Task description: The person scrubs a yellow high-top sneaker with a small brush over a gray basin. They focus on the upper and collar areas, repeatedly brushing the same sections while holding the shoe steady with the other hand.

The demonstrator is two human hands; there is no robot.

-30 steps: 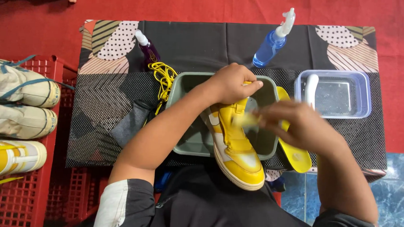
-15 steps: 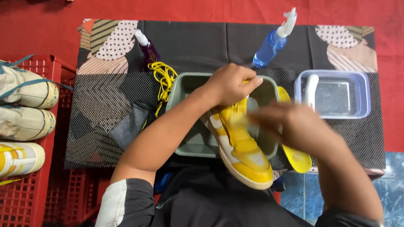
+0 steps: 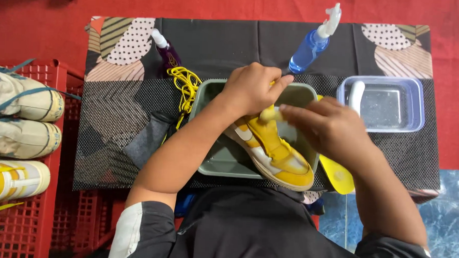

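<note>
1. Two bare hands work over a yellow-and-white sneaker (image 3: pixel 274 156) that lies tilted across a grey-green basin (image 3: pixel 223 162), its toe pointing toward the person and overhanging the near rim.
2. Left hand (image 3: pixel 251 89) is curled closed around the sneaker's heel end, fingers wrapped over the collar, steadying it above the basin.
3. Right hand (image 3: pixel 326 127) is nearly closed, fingertips pinching a small pale object (image 3: pixel 268 114) pressed against the shoe's upper; what that object is cannot be told.
4. Yellow insole (image 3: pixel 337 176) lies just beside the basin, under the right wrist.
5. Yellow laces (image 3: pixel 186 84) sit bunched at the basin's far left corner, near a small purple bottle (image 3: pixel 166 53).
6. Blue spray bottle (image 3: pixel 311 45) lies on the patterned black mat (image 3: pixel 217 42) beyond the basin.
7. Clear plastic tub (image 3: pixel 393 106) stands to the right, with a white handle (image 3: pixel 357 94) resting in it.
8. Red crate (image 3: pixel 28 208) at the left holds more sneakers (image 3: pixel 19 114), cream and yellow.
</note>
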